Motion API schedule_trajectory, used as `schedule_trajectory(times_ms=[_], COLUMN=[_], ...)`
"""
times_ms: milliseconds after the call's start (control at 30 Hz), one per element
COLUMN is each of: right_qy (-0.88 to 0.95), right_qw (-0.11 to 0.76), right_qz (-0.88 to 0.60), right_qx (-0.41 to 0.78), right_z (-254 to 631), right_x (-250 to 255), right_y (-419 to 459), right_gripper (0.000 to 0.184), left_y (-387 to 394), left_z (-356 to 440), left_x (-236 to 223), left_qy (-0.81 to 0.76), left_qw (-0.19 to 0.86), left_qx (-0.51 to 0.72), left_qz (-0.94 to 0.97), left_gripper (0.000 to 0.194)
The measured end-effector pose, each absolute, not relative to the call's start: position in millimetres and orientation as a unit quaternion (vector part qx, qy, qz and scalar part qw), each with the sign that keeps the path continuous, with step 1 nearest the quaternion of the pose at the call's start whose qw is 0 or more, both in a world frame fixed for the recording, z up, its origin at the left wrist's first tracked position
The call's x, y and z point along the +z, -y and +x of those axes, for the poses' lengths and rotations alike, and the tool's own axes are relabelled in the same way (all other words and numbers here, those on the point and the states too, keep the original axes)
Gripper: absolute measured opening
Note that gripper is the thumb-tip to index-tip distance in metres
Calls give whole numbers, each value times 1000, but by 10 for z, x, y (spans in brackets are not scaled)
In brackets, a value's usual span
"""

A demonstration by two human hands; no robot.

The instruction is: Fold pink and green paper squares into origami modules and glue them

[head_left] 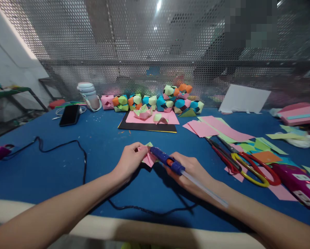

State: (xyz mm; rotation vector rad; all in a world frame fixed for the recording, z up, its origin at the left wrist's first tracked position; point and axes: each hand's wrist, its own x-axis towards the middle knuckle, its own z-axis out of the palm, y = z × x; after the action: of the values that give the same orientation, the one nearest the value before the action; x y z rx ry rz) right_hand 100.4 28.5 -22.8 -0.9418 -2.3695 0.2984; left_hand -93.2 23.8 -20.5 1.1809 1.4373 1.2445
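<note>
My left hand (130, 159) pinches a small folded pink and green paper piece (148, 157) just above the blue table (66, 162). My right hand (192, 171) grips a blue glue gun (167, 161) with a clear glue stick (204, 188) sticking out of its back. The gun's nozzle points left and touches the paper piece. Its black cord (82, 162) trails off to the left across the table.
A row of coloured folded paper balls (157, 100) lines the back, behind a black and pink sheet (149, 121). Loose paper strips (217, 128), scissors (245, 162), a purple stapler-like box (300, 181), a phone (69, 114) and a bottle (88, 95) lie around. Mesh fence behind.
</note>
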Motion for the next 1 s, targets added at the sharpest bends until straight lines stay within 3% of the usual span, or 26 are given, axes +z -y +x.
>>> schedule_trajectory(times_ms=[1000], right_qy=[890], right_qw=[268], right_qz=[-357], right_qx=[91], right_z=[1009], right_x=[-202], right_y=[-269], right_gripper=[5], left_y=[-224], left_z=[-934], left_x=[-180], left_qy=[-573], left_qw=[436], left_qx=[502], left_qz=[479], left_gripper=[19])
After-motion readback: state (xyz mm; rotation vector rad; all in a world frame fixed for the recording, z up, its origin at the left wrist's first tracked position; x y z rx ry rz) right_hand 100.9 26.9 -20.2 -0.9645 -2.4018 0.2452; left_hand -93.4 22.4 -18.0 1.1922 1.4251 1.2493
